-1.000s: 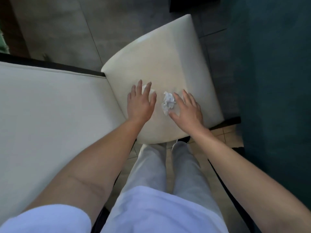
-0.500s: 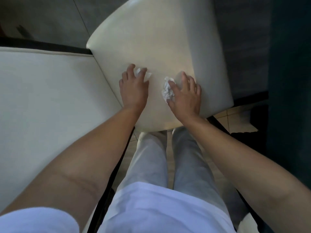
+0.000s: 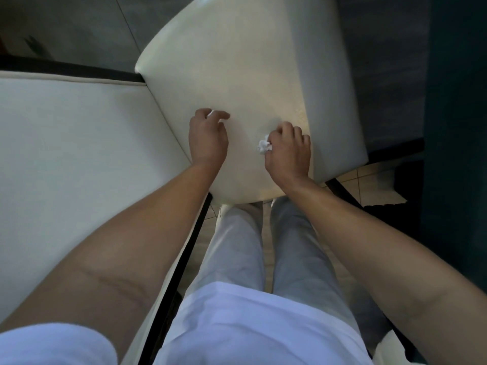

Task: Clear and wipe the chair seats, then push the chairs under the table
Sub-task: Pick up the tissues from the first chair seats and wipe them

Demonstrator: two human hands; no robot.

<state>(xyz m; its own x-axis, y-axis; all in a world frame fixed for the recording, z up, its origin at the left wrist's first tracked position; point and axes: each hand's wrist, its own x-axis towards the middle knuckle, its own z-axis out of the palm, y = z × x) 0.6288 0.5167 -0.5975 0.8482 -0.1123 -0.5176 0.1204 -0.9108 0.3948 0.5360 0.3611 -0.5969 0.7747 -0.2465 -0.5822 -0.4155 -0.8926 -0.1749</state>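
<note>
A chair seat [image 3: 237,75] fills the middle and far part of the scene, with a second seat [image 3: 79,154] touching its left edge and running toward the near left. Both hands lie on the near part of the middle seat: the left hand [image 3: 208,139] left, the right hand [image 3: 288,151] right. A crumpled tissue [image 3: 263,146] sits between them, against the right hand. The person's legs [image 3: 263,246] stand on the floor [image 3: 369,185] just near the seat.
</note>
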